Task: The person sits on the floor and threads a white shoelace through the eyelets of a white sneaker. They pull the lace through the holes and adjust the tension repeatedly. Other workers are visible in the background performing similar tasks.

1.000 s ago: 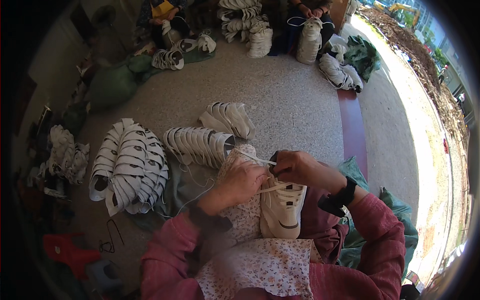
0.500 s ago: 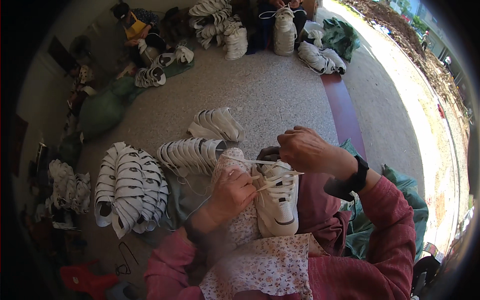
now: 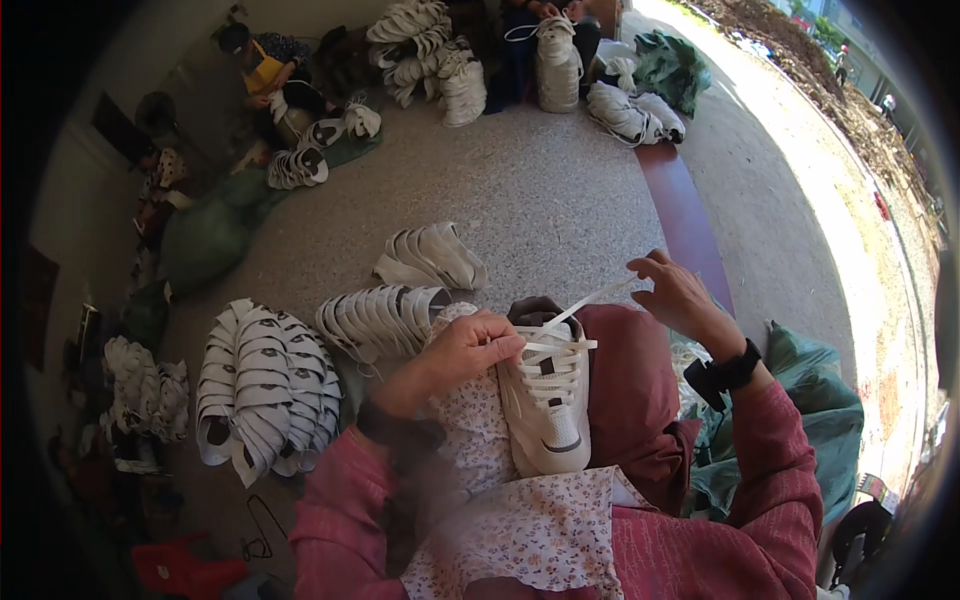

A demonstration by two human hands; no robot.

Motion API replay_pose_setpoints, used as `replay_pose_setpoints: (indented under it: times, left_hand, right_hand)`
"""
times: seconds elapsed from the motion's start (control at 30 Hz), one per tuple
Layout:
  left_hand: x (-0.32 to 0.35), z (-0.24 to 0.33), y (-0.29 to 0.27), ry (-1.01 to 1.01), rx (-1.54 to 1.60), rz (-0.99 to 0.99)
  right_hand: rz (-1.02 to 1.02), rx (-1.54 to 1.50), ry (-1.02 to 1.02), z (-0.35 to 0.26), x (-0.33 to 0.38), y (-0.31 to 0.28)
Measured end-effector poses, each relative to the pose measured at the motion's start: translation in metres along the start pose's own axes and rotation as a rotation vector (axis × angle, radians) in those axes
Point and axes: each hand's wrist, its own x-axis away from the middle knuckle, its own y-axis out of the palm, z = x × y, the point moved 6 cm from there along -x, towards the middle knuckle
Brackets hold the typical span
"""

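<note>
A white sneaker (image 3: 548, 425) rests on my lap between my floral-covered thigh and my dark red trouser leg, its toe toward me. White lace crosses its front in several rows. Beside the top eyelets, my left hand (image 3: 468, 348) is closed, thumb and forefinger pinching the lace. Up and to the right, my right hand (image 3: 680, 300) grips the far end of a lace (image 3: 590, 298), which runs taut from the shoe's top. Something dark brown (image 3: 533, 310) shows at the shoe's opening.
Nested stacks of white shoe uppers (image 3: 265, 385) stand on the floor to my left, with more (image 3: 385, 318) just ahead. Green sacking (image 3: 815, 400) lies at my right. A red plastic object (image 3: 185, 568) is at lower left. Other people (image 3: 270, 75) sit farther off among shoe pieces.
My right hand has moved right and away from the shoe, drawing the lace out with it. My left hand has risen slightly toward the top eyelets.
</note>
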Motion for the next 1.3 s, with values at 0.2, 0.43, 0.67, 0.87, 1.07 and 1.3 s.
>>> replay_pose_setpoints:
  times: [0.2, 0.43, 0.67, 0.87, 1.07, 1.3]
  left_hand:
    - [0.010, -0.011, -0.002, -0.157, 0.114, 0.068]
    - [0.023, 0.013, 0.002, -0.293, -0.156, 0.137]
    - [0.011, 0.016, -0.021, -0.111, -0.024, 0.349]
    - [-0.025, 0.002, 0.001, -0.193, -0.023, 0.131]
    - [-0.047, -0.005, 0.022, -0.356, -0.078, -0.006]
    - [-0.024, 0.024, 0.028, -0.341, 0.125, -0.102]
  right_hand:
    - [-0.477, -0.579, -0.242, -0.081, 0.009, 0.011]
    - [-0.440, -0.426, -0.169, -0.085, 0.003, 0.013]
    - [-0.153, -0.542, 0.074, -0.037, 0.019, 0.018]
    - [-0.120, -0.133, -0.081, -0.033, 0.062, 0.037]
    - [-0.132, -0.160, -0.149, -0.017, 0.069, 0.051]
    - [0.026, -0.101, -0.170, -0.008, 0.081, 0.055]
